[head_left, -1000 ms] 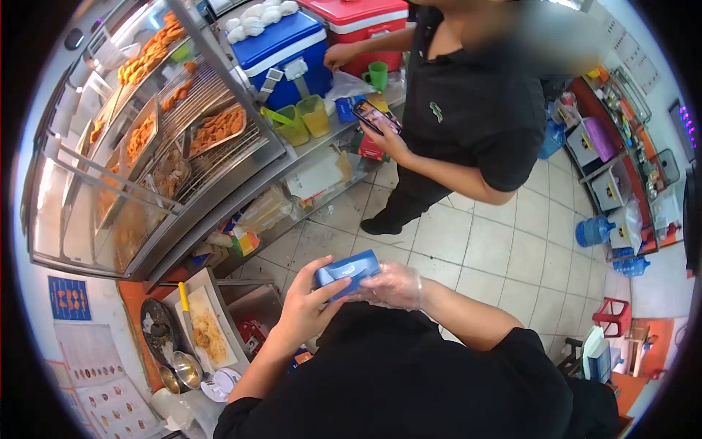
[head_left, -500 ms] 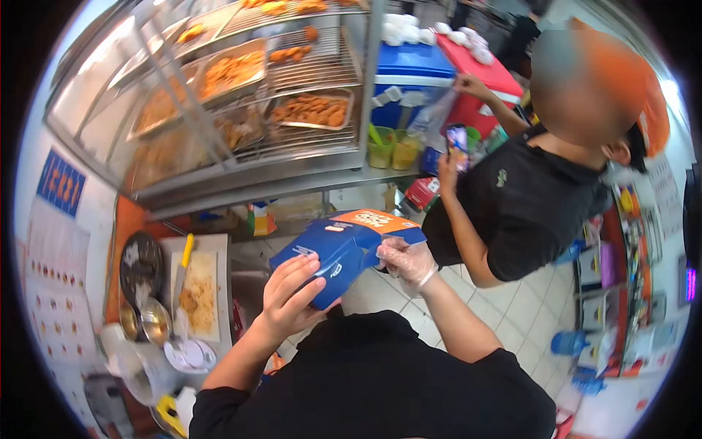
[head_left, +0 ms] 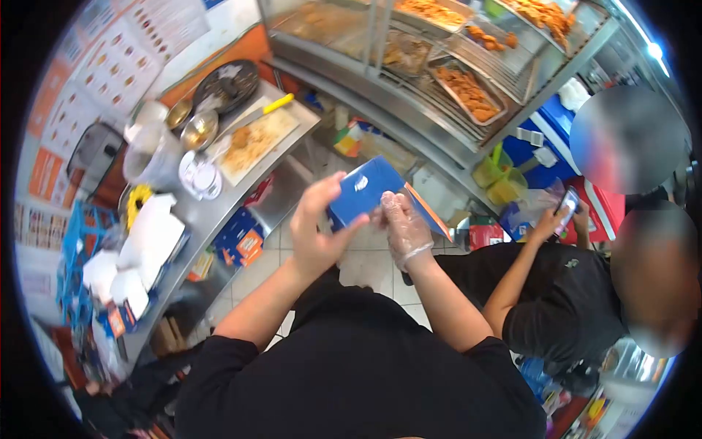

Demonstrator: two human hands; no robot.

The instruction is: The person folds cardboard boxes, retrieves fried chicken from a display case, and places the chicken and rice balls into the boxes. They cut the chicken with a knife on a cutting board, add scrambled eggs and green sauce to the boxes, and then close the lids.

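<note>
In front of my chest is a blue cardboard food box (head_left: 368, 189) with a small white logo and an orange panel on its right side. My bare left hand (head_left: 319, 227) grips its left end, fingers along the far edge and thumb on the near side. A clear plastic glove covers my right hand (head_left: 406, 230), whose fingers are pinched at the box's near right edge beside the orange panel. The box is held tilted in the air above the tiled floor. Its underside and inside are hidden from me.
A steel counter on the left bears a cutting board (head_left: 267, 143), a yellow-handled knife (head_left: 274, 106), metal bowls (head_left: 199, 130) and white opened boxes (head_left: 153, 238). Ahead stands a heated display case (head_left: 409, 80) with fried food. A co-worker (head_left: 563, 293) on the right holds a phone.
My view has swung left, bringing more of the counter into sight. The box has been turned, so its orange panel now shows nearly edge-on. My left hand has shifted to the box's left end.
</note>
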